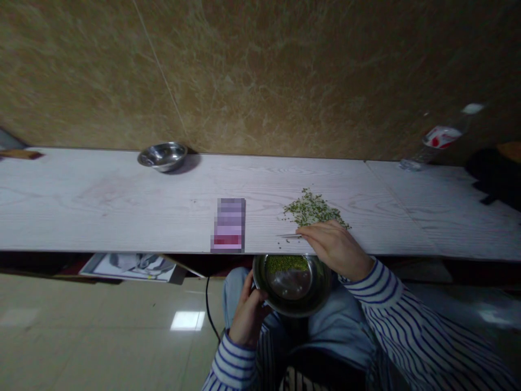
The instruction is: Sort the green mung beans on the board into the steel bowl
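My left hand point(249, 315) grips the left rim of a metal bowl point(291, 307), tilted just below the table's front edge over my lap. Small green beans point(285, 264), resembling mung beans, lie along the bowl's far side. My right hand point(331, 244) is closed on thin metal tweezers point(290, 235), whose tips point left just above the tabletop. Right behind that hand spreads a loose pile of green beans mixed with white grains point(311, 209). A few dark beans lie apart near the tweezers.
A second metal bowl point(163, 157) stands at the back left by the wall. A phone with a blurred screen point(228, 225) lies left of the pile. At the back right stands a clear plastic bottle point(439, 138), with a dark object point(494, 171) beside it. An open drawer point(134, 267) juts out below left.
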{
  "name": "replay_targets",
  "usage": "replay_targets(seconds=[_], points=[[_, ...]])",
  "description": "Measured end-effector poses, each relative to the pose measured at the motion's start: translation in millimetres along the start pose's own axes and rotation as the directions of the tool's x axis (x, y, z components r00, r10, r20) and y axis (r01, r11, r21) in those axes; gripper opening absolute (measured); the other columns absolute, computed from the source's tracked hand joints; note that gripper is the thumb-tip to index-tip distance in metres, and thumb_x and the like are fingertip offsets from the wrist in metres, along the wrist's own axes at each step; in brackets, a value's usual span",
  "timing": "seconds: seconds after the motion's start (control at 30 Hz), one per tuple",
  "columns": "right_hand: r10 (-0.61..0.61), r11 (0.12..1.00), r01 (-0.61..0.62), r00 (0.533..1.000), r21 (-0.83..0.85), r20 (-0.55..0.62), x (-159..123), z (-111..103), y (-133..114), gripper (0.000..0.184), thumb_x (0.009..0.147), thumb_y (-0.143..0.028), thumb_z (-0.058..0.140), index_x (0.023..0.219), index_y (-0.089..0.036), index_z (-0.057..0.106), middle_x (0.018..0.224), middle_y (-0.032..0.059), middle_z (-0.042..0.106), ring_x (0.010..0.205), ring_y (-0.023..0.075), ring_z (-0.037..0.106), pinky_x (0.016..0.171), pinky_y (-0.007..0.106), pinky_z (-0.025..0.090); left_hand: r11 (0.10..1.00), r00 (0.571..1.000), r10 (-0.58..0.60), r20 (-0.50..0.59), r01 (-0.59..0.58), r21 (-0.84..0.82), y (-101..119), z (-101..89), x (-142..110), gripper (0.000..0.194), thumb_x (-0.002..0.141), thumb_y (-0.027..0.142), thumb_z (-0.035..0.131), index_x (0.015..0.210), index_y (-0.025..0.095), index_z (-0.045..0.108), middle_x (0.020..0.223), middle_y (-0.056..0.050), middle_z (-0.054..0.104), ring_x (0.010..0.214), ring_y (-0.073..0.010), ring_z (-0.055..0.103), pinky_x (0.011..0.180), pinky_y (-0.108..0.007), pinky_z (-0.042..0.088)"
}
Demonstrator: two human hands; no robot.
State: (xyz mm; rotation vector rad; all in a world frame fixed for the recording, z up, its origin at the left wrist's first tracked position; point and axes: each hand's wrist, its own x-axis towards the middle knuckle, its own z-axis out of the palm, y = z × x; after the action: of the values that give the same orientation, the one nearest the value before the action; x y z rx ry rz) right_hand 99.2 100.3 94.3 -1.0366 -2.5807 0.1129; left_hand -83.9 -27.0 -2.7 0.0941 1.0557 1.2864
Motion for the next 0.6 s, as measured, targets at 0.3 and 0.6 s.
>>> replay_targets(seconds=[0.3, 0.6], points=[[0.143, 0.985, -0.150, 0.986, -0.086, -0.081, -18.7, 4.5, 12.3, 0.026, 0.095, -0.021, 0.043, 0.111, -0.018, 0.064, 0.103, 0.0088, 0.072, 0.091, 0.0200, 0.065, 0.084, 0.034, 0.044, 1.000, 1.000, 0.000, 0.005, 0.000, 0.026, -4.4, -1.1, 4.4, 0.069, 0.059, 0.016, 0.062, 0.127, 0.025, 0.053, 0.094, -0.003, 0.065, 0.079, -0.0179, 0.056, 0.065, -0.028, 0.046], [0.149, 0.979, -0.155, 0.987, -0.131, -0.059, -23.6, 7.3, 4.8, 0.027, 0.095, -0.018, 0.043, 0.111, -0.017, 0.064, 0.097, 0.0089, 0.073, 0.088, 0.0195, 0.066, 0.079, 0.033, 0.044, 0.999, 1.000, -0.009, -0.021, 0.009, 0.031, -4.9, 1.4, 3.4, 0.073, 0.056, 0.019, 0.064, 0.128, 0.026, 0.054, 0.095, -0.003, 0.067, 0.077, -0.0180, 0.057, 0.066, -0.029, 0.046]])
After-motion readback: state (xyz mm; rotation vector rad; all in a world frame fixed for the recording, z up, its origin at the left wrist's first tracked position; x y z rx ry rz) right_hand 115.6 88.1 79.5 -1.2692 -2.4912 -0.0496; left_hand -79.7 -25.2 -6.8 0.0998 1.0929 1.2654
